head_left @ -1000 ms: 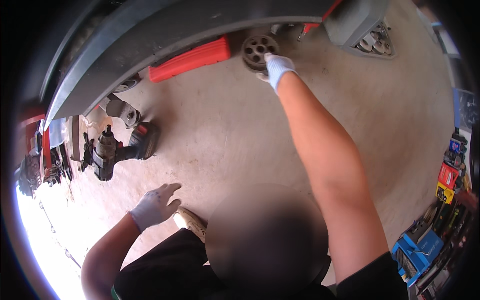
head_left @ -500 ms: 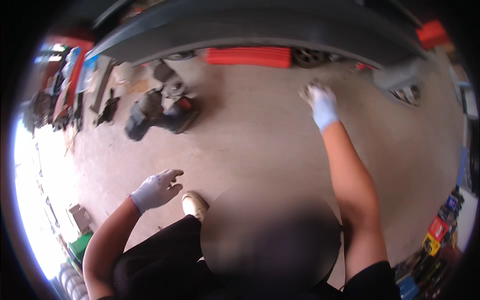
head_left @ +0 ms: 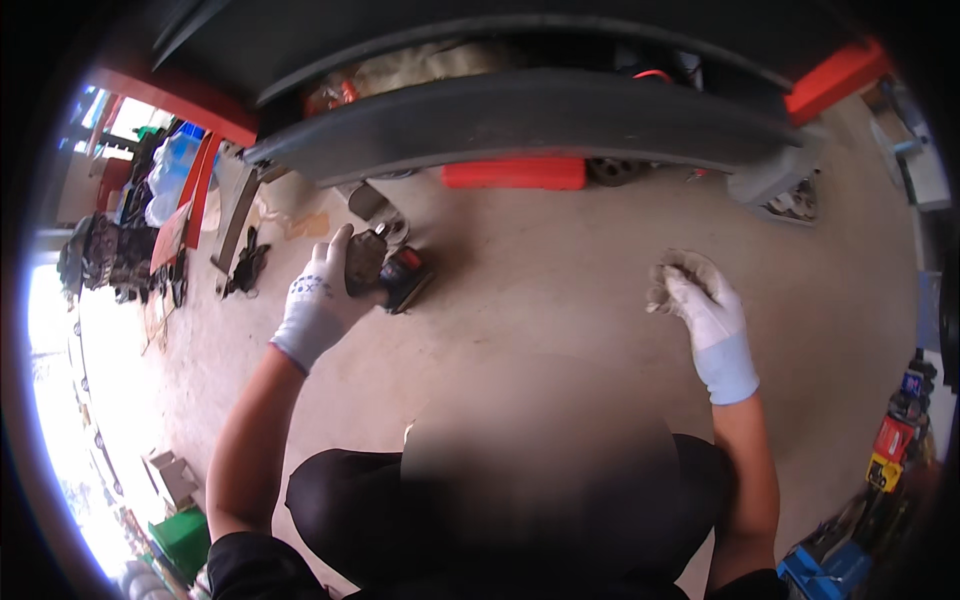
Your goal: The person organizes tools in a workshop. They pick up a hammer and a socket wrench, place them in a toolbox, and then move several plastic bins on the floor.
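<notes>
My left hand, in a white glove with dark marks on its back, is closed round a dark cordless power tool. The hand hides much of that tool. Just beyond the thumb a black and red battery end shows on the floor, beside a grey metal tool part. Over the floor to the right is my right hand, its white glove stained grey-brown on the fingers. Its fingers curl in toward the thumb, and what they hold, if anything, I cannot make out.
Ahead, a dark vehicle panel hangs between red lift arms. A red block sits beneath it. Bags and parts stand at left, a green box at lower left. Coloured boxes line the right. A blurred oval covers my lap.
My left hand has moved forward onto the tool on the floor. My right hand has drawn back toward me, its fingers curling in. The view has shifted, showing more of the vehicle's underside.
</notes>
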`<action>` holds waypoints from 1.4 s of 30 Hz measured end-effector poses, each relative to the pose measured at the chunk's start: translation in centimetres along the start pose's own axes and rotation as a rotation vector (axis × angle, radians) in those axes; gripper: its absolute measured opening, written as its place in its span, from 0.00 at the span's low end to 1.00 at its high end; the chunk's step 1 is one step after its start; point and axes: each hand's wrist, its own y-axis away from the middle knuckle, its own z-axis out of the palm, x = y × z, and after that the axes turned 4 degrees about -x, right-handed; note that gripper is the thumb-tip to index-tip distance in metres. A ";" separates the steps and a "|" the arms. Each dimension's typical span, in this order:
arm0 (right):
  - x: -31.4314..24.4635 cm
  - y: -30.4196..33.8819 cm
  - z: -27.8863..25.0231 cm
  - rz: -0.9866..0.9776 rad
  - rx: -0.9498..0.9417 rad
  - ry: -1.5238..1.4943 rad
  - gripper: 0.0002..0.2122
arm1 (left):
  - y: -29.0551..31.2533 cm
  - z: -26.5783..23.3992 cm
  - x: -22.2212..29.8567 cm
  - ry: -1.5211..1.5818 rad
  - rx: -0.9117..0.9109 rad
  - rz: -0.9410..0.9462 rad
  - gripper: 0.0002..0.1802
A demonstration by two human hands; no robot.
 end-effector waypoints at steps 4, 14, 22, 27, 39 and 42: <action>-8.1 6.2 3.4 -0.001 -0.159 0.144 0.14 | -0.6 0.5 -0.2 0.112 0.010 0.034 0.43; -6.6 4.4 6.6 -0.222 -0.498 0.718 0.13 | -4.8 0.1 7.3 -0.009 -0.168 0.418 0.42; -8.7 -10.5 11.0 -0.395 0.077 1.022 0.20 | -8.7 -0.3 8.3 -0.232 -0.139 0.703 0.40; -9.6 -14.1 10.6 -0.373 0.110 1.134 0.21 | -10.2 -0.7 9.3 -0.042 -0.119 0.501 0.39; -6.1 4.8 8.4 -0.683 -0.354 1.294 0.13 | -9.7 0.9 8.9 -0.039 0.076 0.593 0.43; -6.0 8.7 9.0 -0.436 -0.661 1.190 0.14 | -10.9 1.2 8.5 -0.089 0.143 0.547 0.45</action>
